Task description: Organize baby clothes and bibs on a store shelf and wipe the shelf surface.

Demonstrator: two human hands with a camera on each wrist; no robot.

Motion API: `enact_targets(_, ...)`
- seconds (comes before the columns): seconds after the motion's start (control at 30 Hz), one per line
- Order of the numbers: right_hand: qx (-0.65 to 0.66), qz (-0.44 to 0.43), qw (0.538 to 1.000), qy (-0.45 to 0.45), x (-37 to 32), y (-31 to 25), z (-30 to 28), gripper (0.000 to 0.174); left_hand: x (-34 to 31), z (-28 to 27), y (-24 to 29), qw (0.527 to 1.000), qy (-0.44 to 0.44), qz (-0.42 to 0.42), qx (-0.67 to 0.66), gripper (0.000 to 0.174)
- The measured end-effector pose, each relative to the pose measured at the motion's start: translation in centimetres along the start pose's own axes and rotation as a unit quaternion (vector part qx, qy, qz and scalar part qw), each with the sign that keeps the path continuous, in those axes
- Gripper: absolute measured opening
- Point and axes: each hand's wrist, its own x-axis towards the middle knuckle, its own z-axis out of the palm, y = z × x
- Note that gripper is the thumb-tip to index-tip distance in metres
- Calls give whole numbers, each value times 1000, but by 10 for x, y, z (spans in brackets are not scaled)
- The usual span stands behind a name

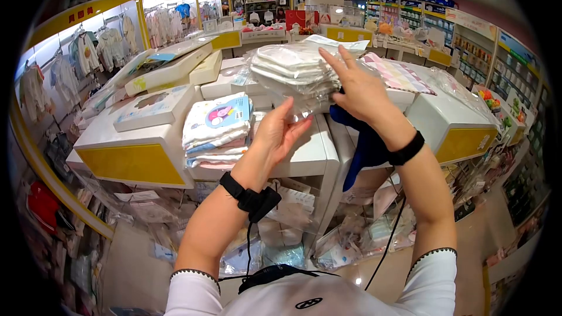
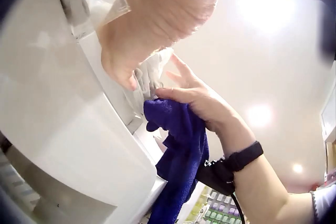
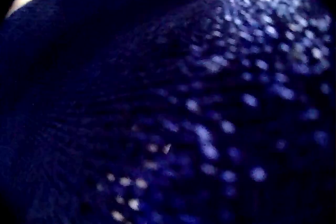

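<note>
A clear plastic bag [image 1: 290, 67] of folded white cloths is raised over the display counter between both hands. My left hand [image 1: 275, 131] holds the bag's near lower edge, thumb and fingers around the plastic. My right hand [image 1: 360, 90] lies against the bag's right end, with some fingers stretched over it. From that same hand hangs a dark blue cloth [image 2: 181, 145], gripped low in the palm, as the left wrist view shows. The cloth's dark weave [image 3: 157, 103] fills the right wrist view. Left of the bag sits a stack of folded white cloths [image 1: 216, 129] with a blue label.
Flat white boxes [image 1: 155, 108] lie on the counter [image 1: 132, 164] to the left. A pink striped cloth [image 1: 398, 73] is at the right, near another white display unit [image 1: 451, 114]. Packaged goods [image 1: 363, 240] fill the racks below. Baby clothes [image 1: 108, 47] hang along the left wall.
</note>
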Motion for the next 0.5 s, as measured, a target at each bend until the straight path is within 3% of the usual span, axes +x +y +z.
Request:
enact_targets(0.07, 0, 24, 999, -37, 10, -4, 3, 77, 6, -7, 0, 1000, -4, 0, 13, 37)
enact_targets(0.2, -21, -37, 999, -29, -1, -4, 12, 60, 4, -13, 0, 999, 21, -22, 11, 24)
enact_targets(0.23, -15, -36, 999, -20, -7, -10, 9, 51, 3, -16, -2, 1000, 13, -17, 11, 25)
enact_targets(0.33, -14, -55, 998, 4, -18, -16, 11, 50, 0, -15, 3, 997, 51, -62, -3, 28)
enact_targets(0.37, -18, -51, 999, 5, -21, -19, 11, 50, 0, -15, 4, 998, 7, -62, -5, 36)
enact_targets(0.5, -21, -46, 999, 20, -27, -25, 14, 51, -6, -5, 12, 997, -14, -62, -36, 48)
